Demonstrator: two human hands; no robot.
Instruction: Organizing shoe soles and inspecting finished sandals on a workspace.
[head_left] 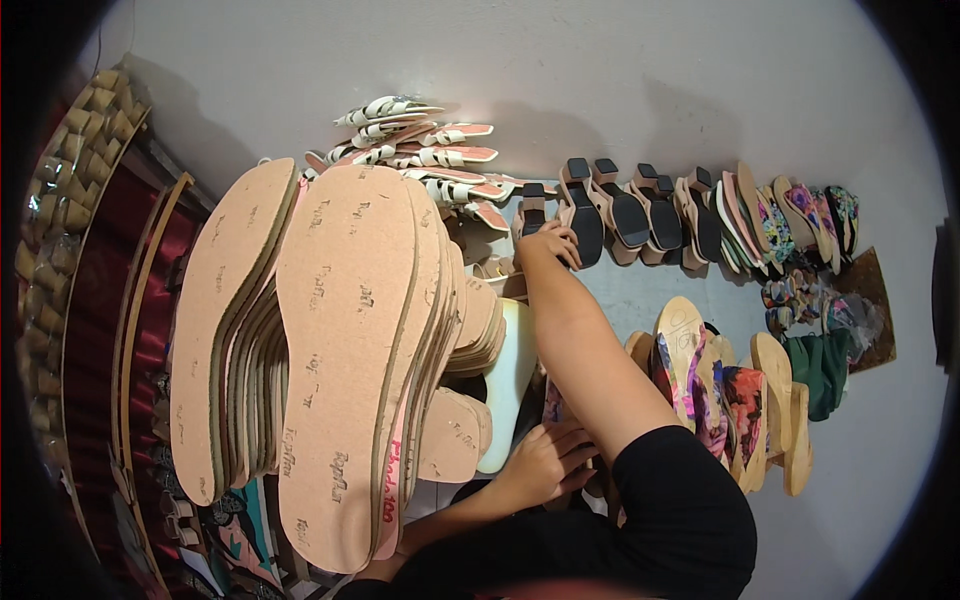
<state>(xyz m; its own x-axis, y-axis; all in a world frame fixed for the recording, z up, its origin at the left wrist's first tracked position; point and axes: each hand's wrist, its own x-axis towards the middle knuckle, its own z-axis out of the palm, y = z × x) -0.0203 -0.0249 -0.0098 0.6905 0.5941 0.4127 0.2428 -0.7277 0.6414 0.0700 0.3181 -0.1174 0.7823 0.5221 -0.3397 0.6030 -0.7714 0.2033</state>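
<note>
My right hand reaches to the back row, its fingers curled round the edge of a heeled sandal with a black-tipped block heel. Right beside it stands another heeled sandal with a black sole. Below my right forearm, my left hand has its fingers bent over something dark, mostly hidden by the arm and the hand itself. Left of both hands rise tall stacks of pinkish-tan insole boards, printed with small marks. A pale, smooth sole-shaped piece lies between these stacks and my right arm.
White-strapped sandals are piled against the back wall. Several heeled sandals and floral sandals line up rightward. Nearer are wooden-soled floral sandals and a green cloth item. Bagged heel blocks fill the far left.
</note>
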